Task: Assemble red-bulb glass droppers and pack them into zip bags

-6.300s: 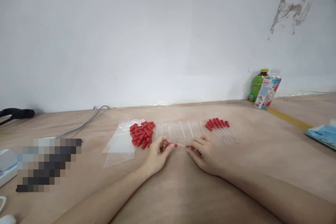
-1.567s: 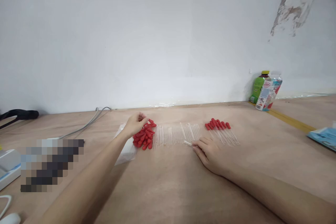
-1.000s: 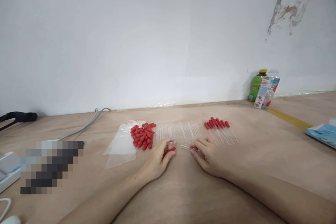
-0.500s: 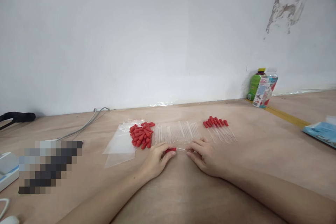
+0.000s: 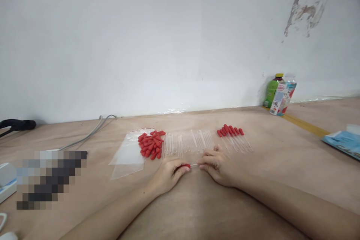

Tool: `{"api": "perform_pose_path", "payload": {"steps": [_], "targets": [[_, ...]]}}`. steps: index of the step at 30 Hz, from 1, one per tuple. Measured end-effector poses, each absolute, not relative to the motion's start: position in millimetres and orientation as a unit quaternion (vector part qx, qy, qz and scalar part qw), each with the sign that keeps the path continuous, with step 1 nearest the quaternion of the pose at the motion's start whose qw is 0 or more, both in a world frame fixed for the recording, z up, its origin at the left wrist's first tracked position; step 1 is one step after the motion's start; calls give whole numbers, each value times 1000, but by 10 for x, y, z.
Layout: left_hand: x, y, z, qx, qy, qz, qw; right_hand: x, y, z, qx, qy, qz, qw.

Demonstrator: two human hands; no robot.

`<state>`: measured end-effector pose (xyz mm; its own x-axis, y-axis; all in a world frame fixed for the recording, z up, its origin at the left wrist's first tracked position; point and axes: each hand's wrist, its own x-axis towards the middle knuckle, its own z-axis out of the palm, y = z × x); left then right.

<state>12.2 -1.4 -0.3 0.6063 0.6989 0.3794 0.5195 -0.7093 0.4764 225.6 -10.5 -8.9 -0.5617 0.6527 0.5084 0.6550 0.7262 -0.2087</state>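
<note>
Left hand (image 5: 168, 173) pinches a red bulb (image 5: 185, 165); right hand (image 5: 215, 163) pinches a clear tube (image 5: 194, 165). The tube's long axis runs left-right, pointing into the bulb.

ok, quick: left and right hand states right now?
Left hand: closed, pinching a red cap.
Right hand: closed, pinching a clear tube.

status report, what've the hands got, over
Left hand pinches red bulb. Right hand pinches clear tube, tip at the bulb. Bulb pile and tube row lie just beyond both hands.
</note>
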Motion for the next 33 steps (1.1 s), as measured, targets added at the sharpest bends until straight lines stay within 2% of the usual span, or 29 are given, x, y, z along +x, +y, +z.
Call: {"api": "perform_pose_path", "payload": {"steps": [13, 27, 33], "targets": [[125, -12, -33, 902, 310, 269, 134, 2144, -151, -109, -383, -886, -41, 258], [137, 12, 0, 908, 277, 279, 142, 2040, -157, -79, -404, -880, 55, 244], [75, 56, -48, 858, 366, 327, 153, 2221, -149, 175, -440, -869, 92, 207]]}}
